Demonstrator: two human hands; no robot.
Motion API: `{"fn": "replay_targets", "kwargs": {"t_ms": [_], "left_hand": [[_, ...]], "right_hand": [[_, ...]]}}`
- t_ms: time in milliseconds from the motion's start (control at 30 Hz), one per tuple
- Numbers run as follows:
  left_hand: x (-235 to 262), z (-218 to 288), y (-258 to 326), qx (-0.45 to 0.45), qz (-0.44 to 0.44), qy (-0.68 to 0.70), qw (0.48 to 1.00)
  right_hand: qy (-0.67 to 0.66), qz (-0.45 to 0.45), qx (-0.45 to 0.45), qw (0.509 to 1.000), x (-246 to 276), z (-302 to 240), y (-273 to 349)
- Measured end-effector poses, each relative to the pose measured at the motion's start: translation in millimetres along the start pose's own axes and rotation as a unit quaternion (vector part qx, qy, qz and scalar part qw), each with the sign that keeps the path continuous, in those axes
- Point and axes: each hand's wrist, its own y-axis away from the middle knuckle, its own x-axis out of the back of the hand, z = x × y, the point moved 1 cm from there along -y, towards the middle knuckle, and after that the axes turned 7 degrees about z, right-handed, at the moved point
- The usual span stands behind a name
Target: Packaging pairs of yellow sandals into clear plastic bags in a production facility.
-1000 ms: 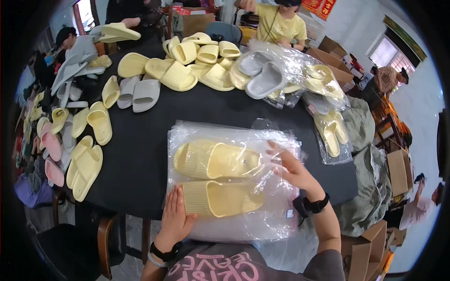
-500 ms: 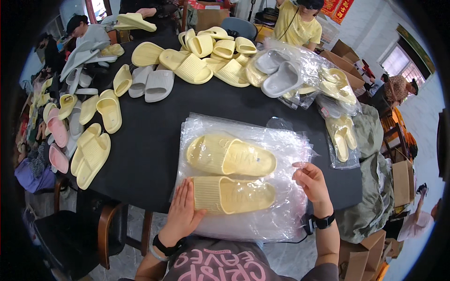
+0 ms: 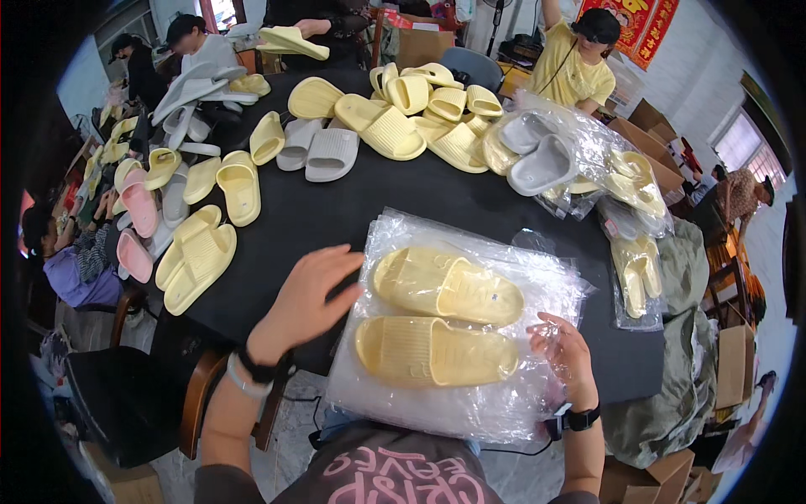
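Observation:
Two pale yellow slides, a far one [image 3: 483, 291] and a near one [image 3: 474, 351], lie side by side inside a clear plastic bag [image 3: 541, 290]. The bag rests on a stack of clear plastic bags [image 3: 437, 416] at the near edge of the black table. My left hand [image 3: 306, 294] is raised just left of the stack, empty, its fingers stretched and apart. At the bag's right edge, the curled fingers of my right hand [image 3: 567, 349] are closed on the thin film.
Loose yellow slides [image 3: 382, 126], grey slides [image 3: 332, 153] and pink slides [image 3: 138, 206] lie along the far and left sides of the black table [image 3: 294, 227]. Bagged slides [image 3: 635, 277] lie at right. A black chair [image 3: 117, 395] stands near left. A person in yellow [image 3: 571, 71] is across the table.
My left hand has lifted off the near slide and moved left and away from me. The right hand stays by the bag's right edge. The view has shifted, moving the scene rightward.

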Motion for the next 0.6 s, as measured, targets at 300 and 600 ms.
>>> {"fn": "replay_targets", "kwargs": {"t_ms": [300, 600], "left_hand": [[-92, -65, -84, 0.214, 0.036, 0.229, 0.949], [-119, -106, -68, 0.362, 0.084, 0.399, 0.838]], "right_hand": [[0.619, -0.025, 0.224, 0.753, -12, 10, -7], [0.66, -0.03, 0.174, 0.73, 15, 29, -12]]}}
